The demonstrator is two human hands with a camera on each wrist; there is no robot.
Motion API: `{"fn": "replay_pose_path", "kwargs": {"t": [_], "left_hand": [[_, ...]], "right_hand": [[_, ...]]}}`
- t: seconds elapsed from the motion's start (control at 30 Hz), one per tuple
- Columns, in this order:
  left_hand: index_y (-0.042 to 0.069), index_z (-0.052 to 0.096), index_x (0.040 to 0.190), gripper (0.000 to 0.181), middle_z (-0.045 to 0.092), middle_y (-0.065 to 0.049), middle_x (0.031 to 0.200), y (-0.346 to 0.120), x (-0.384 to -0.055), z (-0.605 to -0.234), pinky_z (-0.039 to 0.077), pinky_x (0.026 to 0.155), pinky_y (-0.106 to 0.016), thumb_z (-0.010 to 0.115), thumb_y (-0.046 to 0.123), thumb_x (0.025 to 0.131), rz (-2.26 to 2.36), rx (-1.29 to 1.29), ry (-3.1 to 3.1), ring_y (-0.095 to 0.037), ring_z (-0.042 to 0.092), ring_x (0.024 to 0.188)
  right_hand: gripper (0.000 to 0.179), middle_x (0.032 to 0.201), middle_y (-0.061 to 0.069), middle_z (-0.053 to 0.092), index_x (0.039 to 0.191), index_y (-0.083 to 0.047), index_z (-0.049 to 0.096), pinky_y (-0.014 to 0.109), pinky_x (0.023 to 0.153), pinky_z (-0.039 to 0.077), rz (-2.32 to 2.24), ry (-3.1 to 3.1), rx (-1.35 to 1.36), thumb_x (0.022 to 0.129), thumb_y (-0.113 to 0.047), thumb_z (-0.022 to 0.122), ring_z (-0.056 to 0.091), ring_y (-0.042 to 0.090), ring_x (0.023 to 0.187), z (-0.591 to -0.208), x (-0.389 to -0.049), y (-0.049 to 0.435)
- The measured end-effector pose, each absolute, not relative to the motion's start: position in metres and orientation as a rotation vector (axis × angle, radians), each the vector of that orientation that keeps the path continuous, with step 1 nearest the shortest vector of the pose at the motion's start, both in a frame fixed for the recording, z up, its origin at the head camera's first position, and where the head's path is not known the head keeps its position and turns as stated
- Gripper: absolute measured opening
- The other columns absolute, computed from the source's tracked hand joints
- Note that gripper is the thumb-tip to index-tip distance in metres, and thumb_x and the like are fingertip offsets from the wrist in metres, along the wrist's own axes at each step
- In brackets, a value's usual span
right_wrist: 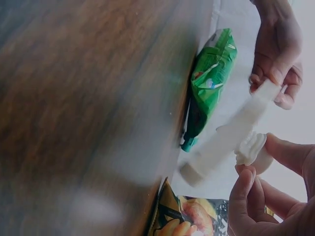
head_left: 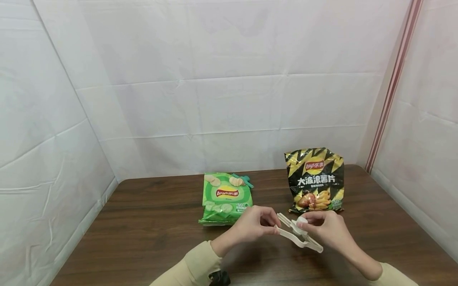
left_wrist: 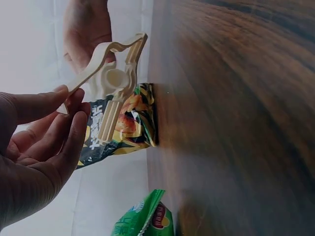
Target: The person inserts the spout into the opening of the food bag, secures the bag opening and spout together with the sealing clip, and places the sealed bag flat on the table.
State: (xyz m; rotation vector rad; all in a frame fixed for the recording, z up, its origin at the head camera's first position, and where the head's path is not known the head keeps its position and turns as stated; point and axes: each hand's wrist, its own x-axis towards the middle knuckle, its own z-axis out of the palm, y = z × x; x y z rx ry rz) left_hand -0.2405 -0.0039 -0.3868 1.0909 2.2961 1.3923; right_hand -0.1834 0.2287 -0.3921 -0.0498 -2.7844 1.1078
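**White clip (head_left: pixel 299 243) with its arms apart, held above a wooden table (head_left: pixel 150 226)**

Head view: From my remote seat I see the left hand (head_left: pixel 252 224) pinching one end of the white clip between thumb and fingers, while the right hand (head_left: pixel 327 230) pinches the round cap (head_left: pixel 302 221) on the clip's other arm. The clip hangs between the hands, in front of the black-and-yellow chip bag (head_left: pixel 315 182), which stands upright. To the left is the green chip bag (head_left: pixel 222 200), with a teal piece (head_left: pixel 246 180) at its upper right corner. White cloth (head_left: pixel 229 103) walls the table.

Left wrist view: My feed shows the left thumb and fingers narrowed on the clip's thin tip. The two arms meet at a bend, and a circular opening faces the camera. The right hand lies beyond, partly hidden by the clip.

Right wrist view: I see the right thumb and fingers closed on the cap. The clip's long arm is blurred; the left hand grips its far end.
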Motion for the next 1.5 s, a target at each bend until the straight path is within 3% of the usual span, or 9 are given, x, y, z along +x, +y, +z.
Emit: {"fn": "replay_pose_path", "kwargs": {"t": [0.4, 1.17, 1.5], "left_hand": [[0.013, 0.070, 0.084, 0.010, 0.073, 0.002, 0.078, 0.003, -0.238, -0.399, 0.050, 0.071, -0.016, 0.078, 0.010, 0.077, 1.345, 1.124, 2.293, 0.005, 0.062, 0.073], [0.009, 0.070, 0.081, 0.013, 0.072, 0.003, 0.074, 0.014, -0.238, -0.410, 0.049, 0.062, -0.014, 0.080, 0.008, 0.074, 1.275, 1.051, 2.262, 0.006, 0.062, 0.067], [0.010, 0.070, 0.081, 0.015, 0.073, 0.001, 0.074, 0.017, -0.234, -0.412, 0.047, 0.064, -0.012, 0.082, 0.008, 0.071, 1.151, 1.030, 2.248, 0.004, 0.063, 0.064]], "right_hand": [[0.039, 0.080, -0.002, 0.073, 0.096, -0.014, 0.076, 0.023, 0.060, 0.047, 1.062, -2.773, -0.093, 0.076, -0.047, 0.076, 0.062, 0.006, 0.070, -0.384, -0.183, 0.245], [0.036, 0.083, 0.000, 0.073, 0.097, -0.014, 0.075, 0.023, 0.060, 0.046, 1.097, -2.721, -0.082, 0.079, -0.045, 0.074, 0.062, 0.004, 0.070, -0.373, -0.185, 0.261], [0.039, 0.083, 0.002, 0.073, 0.099, -0.012, 0.075, 0.023, 0.060, 0.047, 1.087, -2.720, -0.095, 0.079, -0.044, 0.074, 0.062, 0.004, 0.070, -0.372, -0.186, 0.265]]}}
